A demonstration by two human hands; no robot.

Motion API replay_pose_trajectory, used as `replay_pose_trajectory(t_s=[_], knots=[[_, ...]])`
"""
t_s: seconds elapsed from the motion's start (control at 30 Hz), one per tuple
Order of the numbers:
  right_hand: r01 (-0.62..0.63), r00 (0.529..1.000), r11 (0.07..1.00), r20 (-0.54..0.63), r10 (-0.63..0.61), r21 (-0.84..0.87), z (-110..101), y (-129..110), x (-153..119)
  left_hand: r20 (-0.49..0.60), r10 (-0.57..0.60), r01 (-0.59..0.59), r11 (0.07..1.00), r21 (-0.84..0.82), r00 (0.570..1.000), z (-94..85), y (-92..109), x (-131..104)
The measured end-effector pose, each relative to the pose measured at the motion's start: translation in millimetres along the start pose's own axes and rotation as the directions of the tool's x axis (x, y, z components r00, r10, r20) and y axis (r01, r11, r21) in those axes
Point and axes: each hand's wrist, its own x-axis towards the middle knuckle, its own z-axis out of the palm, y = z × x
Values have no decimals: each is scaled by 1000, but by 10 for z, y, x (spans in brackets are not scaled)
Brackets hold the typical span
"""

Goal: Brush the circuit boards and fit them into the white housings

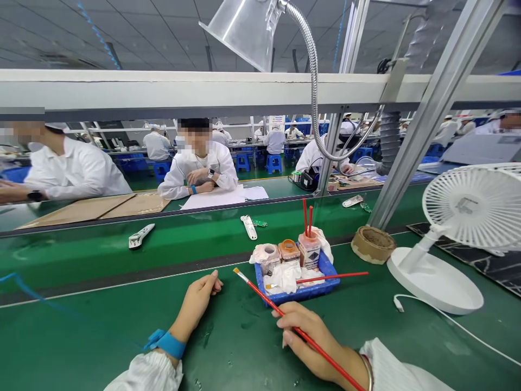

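My right hand point(311, 336) is closed around a paintbrush with a red handle point(268, 300). The brush slants up to the left, its yellowish bristles in the air over the bench. My left hand point(200, 297), a blue strap on its wrist, rests on the green bench with fingers loosely curled; I see nothing in it. Just beyond my right hand stands a blue tray point(311, 295). It holds an open jar with an orange rim point(289, 251), a whitish jar point(268, 258), a labelled bottle point(309, 251) with two red sticks, and crumpled tissue point(285, 276). A second red-handled brush point(345, 276) lies across the tray.
Along the green conveyor belt lie white casings point(249, 227) point(140, 237) and small circuit boards. A tape roll point(372, 244), a white fan point(435, 271) and its cable are at the right. A metal post point(431, 114) and lamp point(248, 30) stand above. Co-workers sit across the belt.
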Motion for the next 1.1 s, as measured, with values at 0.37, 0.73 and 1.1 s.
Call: replay_pose_trajectory(t_s=[0.37, 0.73, 1.1], knots=[[2, 1000, 1000, -21, -3, -23, 22, 0, 23, 20, -8, 7, 999, 39, 1000, -12, -65, 36], [5, 1000, 1000, -25, -5, 22, 13, 27, 22, 35, -9, 8, 999, 39, 999, -10, -40, 36], [-25, 1000, 999, -4, 26, 25, 9, 28, -5, 10, -5, 5, 1000, 5, 1000, -2, -99, 52]])
